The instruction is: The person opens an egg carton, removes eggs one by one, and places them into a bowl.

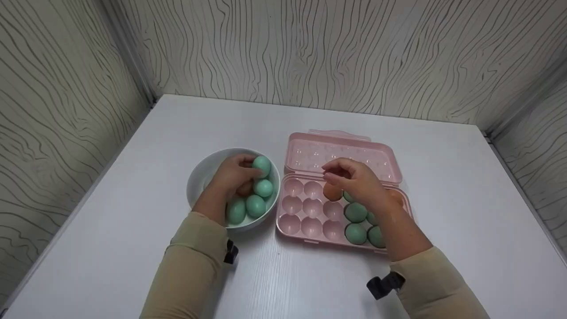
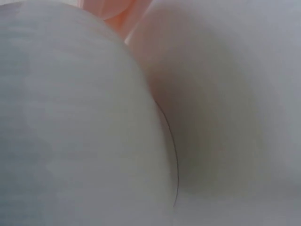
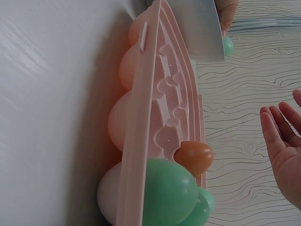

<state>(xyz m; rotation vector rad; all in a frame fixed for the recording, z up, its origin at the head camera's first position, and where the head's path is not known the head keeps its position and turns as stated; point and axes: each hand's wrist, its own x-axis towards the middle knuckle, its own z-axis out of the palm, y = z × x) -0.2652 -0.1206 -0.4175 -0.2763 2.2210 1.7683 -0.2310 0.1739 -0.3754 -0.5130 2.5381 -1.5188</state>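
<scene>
My left hand (image 1: 231, 175) reaches into the white bowl (image 1: 195, 177) and pinches a green egg (image 1: 262, 165) near its right rim. More green eggs (image 1: 256, 206) and a brown egg (image 1: 244, 189) lie in the bowl below that hand. In the right wrist view, the pinched egg (image 3: 228, 46) shows just over the rim. My right hand (image 1: 359, 182) hovers above the pink egg carton (image 1: 305, 236), its fingers loosely bent and holding nothing. Beneath its fingertips, a brown egg (image 1: 332, 192) sits in a back-row cup. Several green eggs (image 1: 355, 234) fill cups on the right side, partly hidden by my right forearm.
The carton's lid (image 1: 345, 153) lies folded back behind its base. Cups on the carton's left hold no eggs. Everything rests on a white table (image 1: 283, 283), with wood-patterned panels (image 1: 310, 53) behind and at the sides. The bowl's outer wall (image 2: 84, 117) fills much of the left wrist view.
</scene>
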